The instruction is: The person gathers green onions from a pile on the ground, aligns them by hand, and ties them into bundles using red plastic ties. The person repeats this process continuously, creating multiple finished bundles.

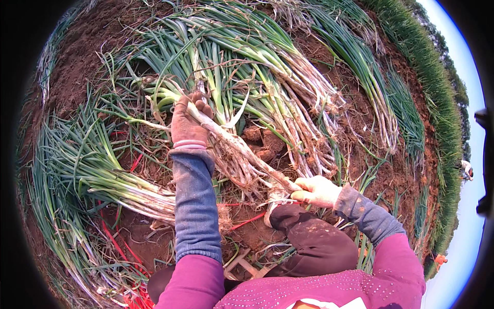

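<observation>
A thick green onion [241, 145] slants across the view, held at both ends. My left hand [191, 121], in a soiled glove, grips it near its green top. Its root end is in the gloved fingers of my right hand [318, 191], just above my shoe [271, 212]. Beneath the stalk lies a bunch of green onions [235, 164], roots towards me. Left of my forearm rests a separate bunch [131, 189], its roots partly showing past the sleeve.
More green onions [305, 77] lie in heaps on the brown soil [127, 247]. Red strapping [115, 243] runs along the ground into a red tangle [139, 299] at lower left. Soil clods [266, 143] sit between bunches. Two people [467, 170] are far off at the right.
</observation>
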### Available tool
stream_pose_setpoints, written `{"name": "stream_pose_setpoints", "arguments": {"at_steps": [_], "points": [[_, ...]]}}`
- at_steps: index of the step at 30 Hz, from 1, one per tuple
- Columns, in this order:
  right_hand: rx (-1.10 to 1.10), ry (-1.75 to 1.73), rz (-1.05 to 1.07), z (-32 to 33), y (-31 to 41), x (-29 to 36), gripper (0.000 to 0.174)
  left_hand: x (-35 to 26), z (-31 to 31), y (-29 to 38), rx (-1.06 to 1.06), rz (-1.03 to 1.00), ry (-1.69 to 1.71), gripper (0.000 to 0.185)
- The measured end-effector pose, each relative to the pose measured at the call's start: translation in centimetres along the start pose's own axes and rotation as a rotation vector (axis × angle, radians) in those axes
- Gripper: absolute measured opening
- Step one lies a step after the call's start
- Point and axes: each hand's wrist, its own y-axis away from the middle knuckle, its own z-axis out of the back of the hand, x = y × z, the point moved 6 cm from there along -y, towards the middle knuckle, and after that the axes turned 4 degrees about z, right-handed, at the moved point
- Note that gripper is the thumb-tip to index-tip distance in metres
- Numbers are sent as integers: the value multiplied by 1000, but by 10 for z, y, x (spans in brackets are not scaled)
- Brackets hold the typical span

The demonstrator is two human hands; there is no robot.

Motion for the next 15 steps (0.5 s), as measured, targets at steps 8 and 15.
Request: {"name": "stream_pose_setpoints", "arguments": {"at_steps": [8,15], "points": [[-333,-17,121,11,-90,-52,38,-10,-89,-33,349,-98,-516,38],[-141,-70,-21,-53,-174,-88,39,40,185,11,-736,136,-982,18]]}}
